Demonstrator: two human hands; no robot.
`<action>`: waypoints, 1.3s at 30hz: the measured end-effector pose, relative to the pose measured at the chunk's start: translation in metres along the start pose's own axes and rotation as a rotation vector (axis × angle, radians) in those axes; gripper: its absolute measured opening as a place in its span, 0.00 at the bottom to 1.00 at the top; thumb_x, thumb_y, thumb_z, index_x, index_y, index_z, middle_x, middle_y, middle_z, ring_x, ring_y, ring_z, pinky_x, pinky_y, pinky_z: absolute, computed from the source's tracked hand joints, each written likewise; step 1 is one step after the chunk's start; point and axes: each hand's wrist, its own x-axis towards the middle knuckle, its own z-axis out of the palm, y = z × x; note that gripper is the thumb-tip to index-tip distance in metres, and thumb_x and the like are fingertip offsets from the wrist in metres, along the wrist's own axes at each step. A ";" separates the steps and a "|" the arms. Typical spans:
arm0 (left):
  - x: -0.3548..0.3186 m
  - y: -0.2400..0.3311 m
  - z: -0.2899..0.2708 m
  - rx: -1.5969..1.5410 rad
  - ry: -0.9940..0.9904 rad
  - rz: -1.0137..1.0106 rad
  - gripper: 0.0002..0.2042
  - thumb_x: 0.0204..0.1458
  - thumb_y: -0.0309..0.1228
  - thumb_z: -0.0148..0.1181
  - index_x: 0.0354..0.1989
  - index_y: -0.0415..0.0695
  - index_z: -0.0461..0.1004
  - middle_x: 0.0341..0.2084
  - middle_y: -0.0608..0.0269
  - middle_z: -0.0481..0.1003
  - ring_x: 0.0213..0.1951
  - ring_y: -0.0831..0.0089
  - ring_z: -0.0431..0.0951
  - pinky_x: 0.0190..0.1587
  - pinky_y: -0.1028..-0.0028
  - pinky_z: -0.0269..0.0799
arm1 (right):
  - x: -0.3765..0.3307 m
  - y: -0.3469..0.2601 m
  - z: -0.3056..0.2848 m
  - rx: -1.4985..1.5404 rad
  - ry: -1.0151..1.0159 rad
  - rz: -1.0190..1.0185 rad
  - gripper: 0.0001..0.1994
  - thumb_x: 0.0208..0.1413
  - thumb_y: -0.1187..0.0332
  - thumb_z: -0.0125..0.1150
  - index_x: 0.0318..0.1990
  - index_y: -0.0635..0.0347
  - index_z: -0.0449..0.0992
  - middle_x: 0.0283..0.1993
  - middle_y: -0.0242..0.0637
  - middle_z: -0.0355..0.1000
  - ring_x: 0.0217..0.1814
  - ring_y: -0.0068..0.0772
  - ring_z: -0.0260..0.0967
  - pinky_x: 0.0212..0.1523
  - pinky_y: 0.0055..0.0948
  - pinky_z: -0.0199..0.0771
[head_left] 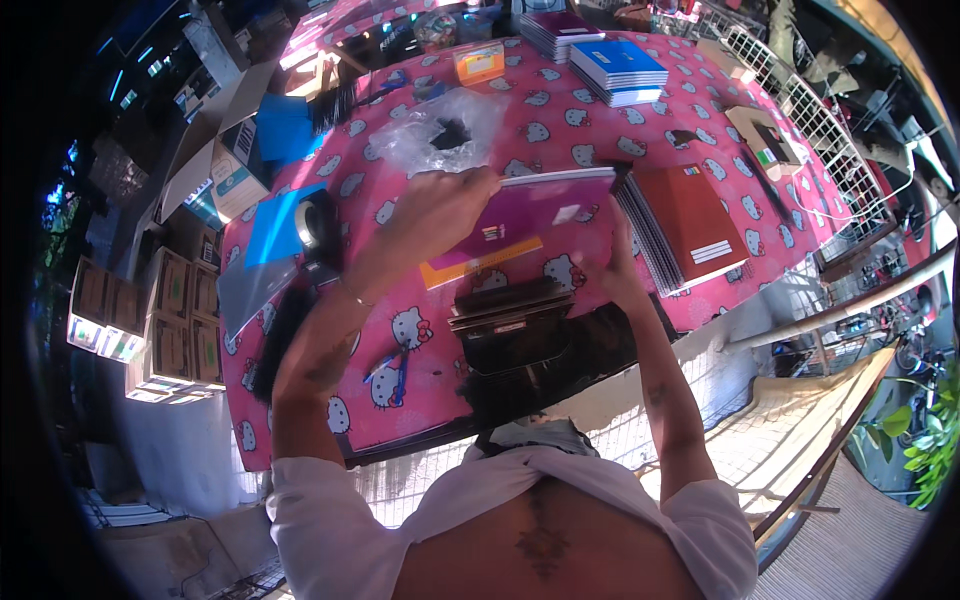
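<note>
A purple notebook (pixel 540 215) stands tilted up above the table in front of me. My left hand (pixel 450 205) is closed on its upper left corner. My right hand (pixel 618 262) is at its right edge, fingers stretched upward along it and thumb apart. Under the notebook's lower edge lies a flat orange strip (pixel 480 263). Closer to me sits a dark accordion-like holder (pixel 515 335) with brownish dividers. Just right of my right hand, a stack of red-brown spiral notebooks (pixel 690 225) lies on the pink patterned tablecloth (pixel 600 130).
A crumpled clear plastic bag (pixel 400 135) lies beyond my left hand. Farther back are blue notebooks (pixel 620 65), purple notebooks (pixel 560 30) and an orange box (pixel 480 64). At left are a black tape roll (pixel 318 225), blue sheets (pixel 275 225) and cardboard boxes (pixel 160 310). Pens (pixel 395 378) lie near me.
</note>
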 end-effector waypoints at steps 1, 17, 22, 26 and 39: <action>0.006 0.021 -0.022 0.001 0.005 0.002 0.07 0.60 0.30 0.55 0.38 0.40 0.70 0.26 0.48 0.77 0.30 0.48 0.79 0.30 0.54 0.72 | 0.006 0.001 -0.007 -0.040 0.093 -0.106 0.20 0.58 0.69 0.68 0.56 0.65 0.73 0.44 0.38 0.78 0.44 0.26 0.76 0.50 0.30 0.76; -0.036 0.103 -0.030 0.226 -0.148 0.116 0.09 0.49 0.30 0.60 0.35 0.39 0.70 0.26 0.58 0.77 0.29 0.58 0.82 0.29 0.62 0.77 | -0.071 0.030 -0.002 0.675 -0.577 0.677 0.12 0.54 0.72 0.71 0.44 0.58 0.77 0.35 0.23 0.75 0.37 0.14 0.70 0.32 0.18 0.66; -0.111 0.103 0.029 0.365 0.041 -0.057 0.20 0.59 0.42 0.58 0.53 0.40 0.71 0.44 0.53 0.77 0.54 0.60 0.74 0.63 0.57 0.62 | -0.082 0.008 0.002 0.913 -0.472 0.515 0.21 0.54 0.77 0.69 0.54 0.62 0.69 0.49 0.32 0.73 0.51 0.22 0.70 0.50 0.25 0.70; -0.144 0.116 0.049 0.209 0.475 -0.430 0.30 0.63 0.45 0.54 0.67 0.38 0.60 0.63 0.47 0.66 0.66 0.58 0.63 0.70 0.60 0.51 | -0.089 0.013 0.013 0.818 -0.394 0.430 0.22 0.54 0.78 0.69 0.55 0.63 0.69 0.53 0.35 0.73 0.57 0.26 0.69 0.59 0.28 0.67; -0.360 -0.098 0.107 0.497 0.408 -1.050 0.21 0.56 0.34 0.58 0.57 0.39 0.72 0.45 0.46 0.74 0.45 0.50 0.74 0.48 0.54 0.72 | -0.111 0.045 0.002 0.697 -0.433 0.600 0.22 0.46 0.72 0.78 0.49 0.62 0.76 0.45 0.32 0.77 0.47 0.22 0.73 0.51 0.28 0.73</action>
